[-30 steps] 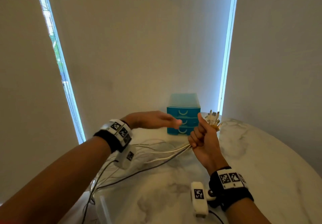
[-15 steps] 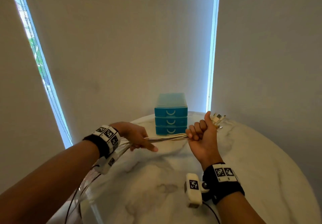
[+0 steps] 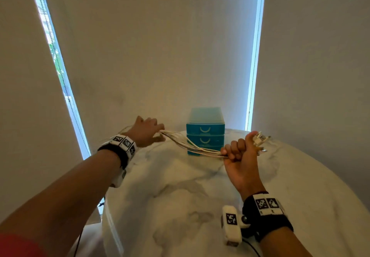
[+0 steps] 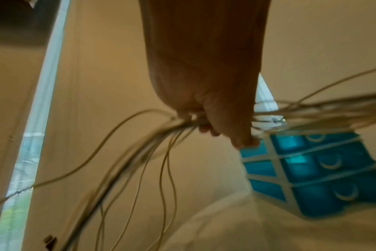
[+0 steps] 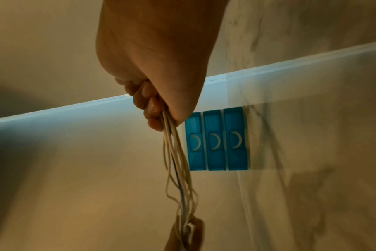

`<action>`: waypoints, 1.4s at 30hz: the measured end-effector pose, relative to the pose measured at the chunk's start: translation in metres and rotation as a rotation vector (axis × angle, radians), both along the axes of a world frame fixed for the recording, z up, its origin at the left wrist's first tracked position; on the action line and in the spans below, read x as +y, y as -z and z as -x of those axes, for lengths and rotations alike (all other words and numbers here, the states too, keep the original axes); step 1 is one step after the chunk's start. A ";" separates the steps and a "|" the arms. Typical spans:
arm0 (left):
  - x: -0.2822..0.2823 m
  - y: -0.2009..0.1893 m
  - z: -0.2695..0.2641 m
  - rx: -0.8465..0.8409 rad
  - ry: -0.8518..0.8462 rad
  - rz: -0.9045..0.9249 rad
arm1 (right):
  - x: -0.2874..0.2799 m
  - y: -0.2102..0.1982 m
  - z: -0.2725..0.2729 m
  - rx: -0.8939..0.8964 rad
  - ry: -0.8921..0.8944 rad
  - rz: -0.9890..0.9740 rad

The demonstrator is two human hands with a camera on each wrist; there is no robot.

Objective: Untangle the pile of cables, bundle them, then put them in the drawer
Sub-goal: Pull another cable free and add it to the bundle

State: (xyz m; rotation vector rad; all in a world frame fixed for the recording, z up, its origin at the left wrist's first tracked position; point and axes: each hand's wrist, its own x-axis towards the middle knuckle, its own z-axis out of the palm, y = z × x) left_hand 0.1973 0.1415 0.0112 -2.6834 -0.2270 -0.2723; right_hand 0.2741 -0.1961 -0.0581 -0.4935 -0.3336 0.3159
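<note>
A bunch of thin white cables [image 3: 186, 143] stretches between both hands above the round marble table [image 3: 180, 206]. My right hand [image 3: 239, 152] holds one end in a fist, and the plug ends [image 3: 260, 139] stick out past its thumb. My left hand [image 3: 147, 131], raised at the table's far left, grips the cables [image 4: 182, 124] further along. Their loose tails [image 4: 140, 169] hang down from it. Behind the cables stands a small blue three-drawer unit [image 3: 205, 130] with all drawers closed. The right wrist view shows the cables [image 5: 176, 152] leaving my fist toward the left hand.
Pale roller blinds [image 3: 160, 46] close off the space behind and beside the table, with bright window gaps [image 3: 60, 66] between them. The drawer unit [image 5: 217, 141] sits near the table's far edge. A thin dark lead [image 3: 77, 244] hangs below my left arm.
My left hand has slid along the cables and risen up and away to the left, pulling the bunch taut. The right hand keeps its grip and has hardly moved.
</note>
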 end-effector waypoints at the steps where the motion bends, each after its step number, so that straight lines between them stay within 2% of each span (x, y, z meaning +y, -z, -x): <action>1: -0.004 0.014 -0.001 0.158 -0.088 0.059 | 0.000 0.004 -0.001 0.013 0.011 0.026; 4: -0.025 0.028 -0.005 0.473 -0.249 0.272 | 0.001 0.013 0.000 0.055 0.029 0.093; 6: -0.051 0.019 -0.007 0.552 -0.196 0.497 | 0.004 0.013 0.000 0.059 0.042 0.138; 8: -0.090 0.006 -0.007 0.480 0.023 0.775 | 0.007 0.012 0.000 0.060 0.067 0.170; 10: -0.140 0.002 -0.004 0.296 0.239 0.994 | 0.008 0.009 0.001 0.066 0.094 0.208; 11: -0.160 0.007 -0.008 0.211 0.289 1.065 | 0.007 0.007 0.003 0.076 0.103 0.220; 13: -0.194 0.026 -0.019 0.179 0.321 1.157 | 0.005 0.006 0.002 0.058 0.113 0.262; 16: -0.216 0.049 -0.034 0.255 0.270 1.242 | 0.000 0.011 -0.005 0.017 0.172 0.448; 20: -0.237 0.044 -0.036 0.148 0.176 1.152 | -0.007 0.012 -0.015 0.062 0.193 0.556; 24: -0.227 0.053 -0.044 0.059 0.263 1.104 | -0.014 0.011 -0.017 0.119 0.078 0.425; 28: -0.218 0.045 -0.044 0.065 0.270 1.084 | -0.020 0.007 -0.016 0.229 -0.149 0.041; 32: -0.213 0.044 -0.048 0.054 0.237 1.125 | -0.018 0.016 -0.024 0.320 -0.259 -0.171; 34: -0.213 0.045 -0.046 0.040 0.230 1.181 | -0.021 0.023 -0.028 0.365 -0.359 -0.151; 37: -0.213 0.037 -0.040 0.012 0.211 1.282 | -0.020 0.034 -0.032 0.401 -0.501 0.078; 39: -0.210 0.030 -0.039 -0.028 0.216 1.318 | -0.016 0.035 -0.029 0.446 -0.492 0.119; 42: -0.204 0.022 -0.038 -0.006 0.217 1.400 | -0.015 0.032 -0.026 0.555 -0.257 -0.098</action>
